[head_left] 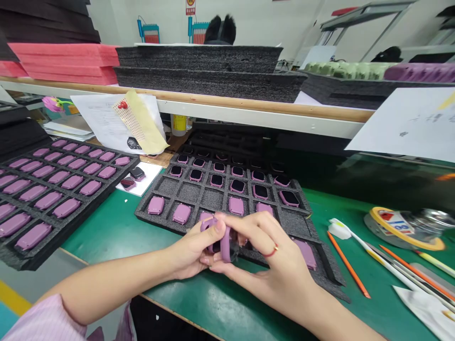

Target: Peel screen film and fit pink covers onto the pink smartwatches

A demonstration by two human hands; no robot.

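Both my hands meet over the near edge of a black foam tray (185,192). My left hand (192,248) and my right hand (266,255) pinch the same purple watch case (222,241) between fingers and thumbs, holding it on edge just above the tray. A red ring sits on one finger of my right hand. The tray's cells hold purple watch cases, some face down (156,205), others in the far rows showing black screens (260,191). Several cells are bare.
A second foam tray (21,258) full of purple cases lies at left. Two cases rest on a white card (145,182). Right of the tray lie a toothbrush (341,230), orange pencils (348,265) and a tape roll (405,227). A shelf with stacked foam sheets (199,66) runs overhead.
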